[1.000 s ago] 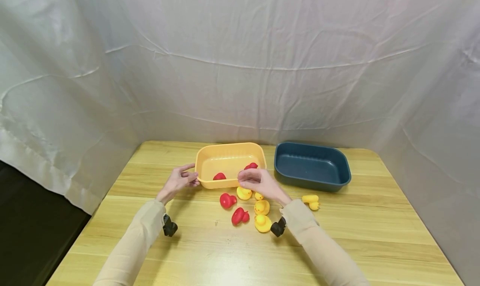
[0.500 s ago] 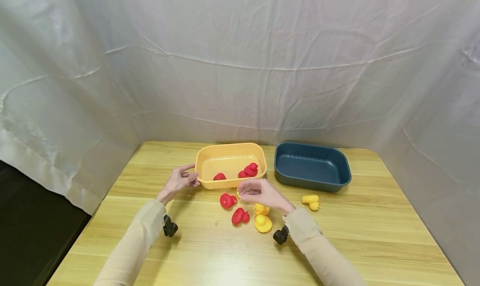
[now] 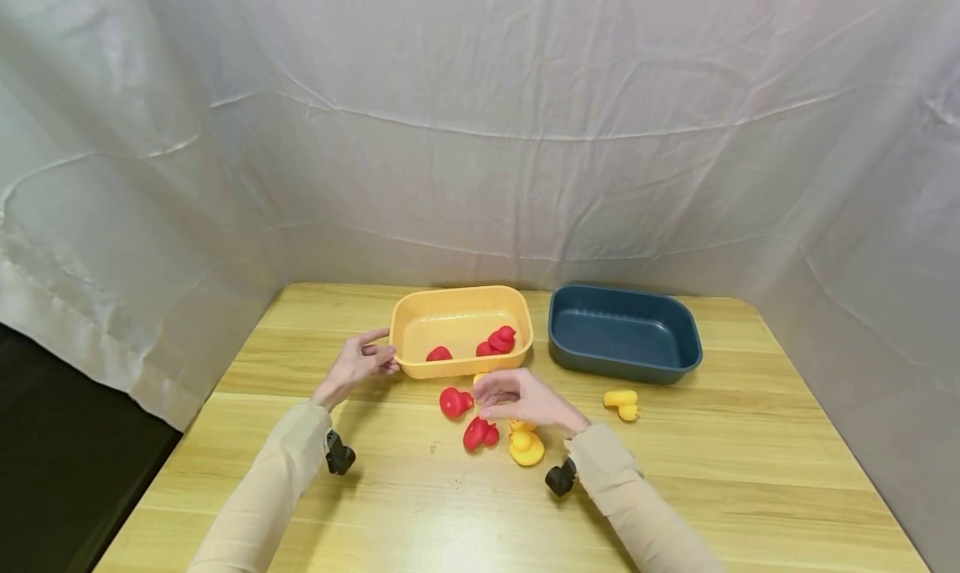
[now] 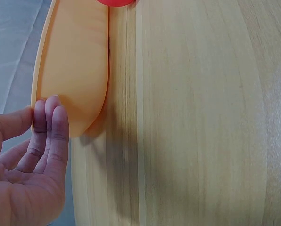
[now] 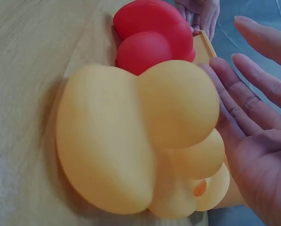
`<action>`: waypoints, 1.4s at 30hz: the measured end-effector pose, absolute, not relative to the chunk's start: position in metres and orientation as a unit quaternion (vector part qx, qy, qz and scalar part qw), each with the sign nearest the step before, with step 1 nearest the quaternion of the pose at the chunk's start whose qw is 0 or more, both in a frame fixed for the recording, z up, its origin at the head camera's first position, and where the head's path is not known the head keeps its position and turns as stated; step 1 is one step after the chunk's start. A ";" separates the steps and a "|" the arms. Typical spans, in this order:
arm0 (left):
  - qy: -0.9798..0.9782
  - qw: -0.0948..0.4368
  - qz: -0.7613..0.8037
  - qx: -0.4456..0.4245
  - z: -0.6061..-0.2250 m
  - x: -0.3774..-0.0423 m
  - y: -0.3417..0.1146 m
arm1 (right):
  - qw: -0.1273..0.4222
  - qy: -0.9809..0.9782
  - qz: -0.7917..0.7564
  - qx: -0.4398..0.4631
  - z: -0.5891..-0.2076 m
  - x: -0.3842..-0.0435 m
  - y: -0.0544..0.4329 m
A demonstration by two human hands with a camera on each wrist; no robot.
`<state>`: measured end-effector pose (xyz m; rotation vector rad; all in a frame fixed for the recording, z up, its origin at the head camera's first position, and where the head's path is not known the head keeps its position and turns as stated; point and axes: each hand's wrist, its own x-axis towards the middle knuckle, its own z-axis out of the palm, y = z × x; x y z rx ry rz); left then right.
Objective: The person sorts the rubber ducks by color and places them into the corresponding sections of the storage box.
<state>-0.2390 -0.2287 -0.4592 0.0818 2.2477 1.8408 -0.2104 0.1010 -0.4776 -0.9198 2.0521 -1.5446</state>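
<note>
My left hand (image 3: 358, 364) holds the left end of the yellow tray (image 3: 431, 371); in the left wrist view its thumb is at the rim and its curled fingers lie against the outer wall. My right hand (image 3: 521, 396) hovers over the rubber ducks in front of the tray. In the right wrist view its fingers are spread, with nothing held, beside a yellow rubber duck (image 5: 103, 141). A red rubber duck (image 3: 455, 402) and another red rubber duck (image 3: 477, 434) lie left of it. A yellow duck (image 3: 527, 448) sits nearer me; other yellow ducks are partly hidden by the hand.
Several red ducks (image 3: 501, 339) lie inside the yellow tray. A dark blue tray (image 3: 626, 360) stands to its right. Yellow duck pieces or small ducks (image 3: 621, 404) lie on the wooden table (image 3: 750, 439) in front of that. Pale cloth (image 3: 480, 139) hangs around the table.
My right hand has moved from the yellow tray's front rim toward me, over the loose ducks. Red ducks in the tray's right end are uncovered. My left hand has stayed put.
</note>
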 end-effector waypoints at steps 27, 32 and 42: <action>0.765 0.116 0.633 0.028 -0.461 -0.240 -0.229 | 0.286 0.779 -0.432 -0.353 -0.471 -0.218 0.093; 0.764 0.119 0.634 0.025 -0.461 -0.240 -0.229 | 0.296 0.790 -0.406 -0.351 -0.472 -0.222 0.090; 0.767 0.118 0.630 0.023 -0.460 -0.241 -0.229 | 0.310 0.789 -0.390 -0.359 -0.469 -0.225 0.085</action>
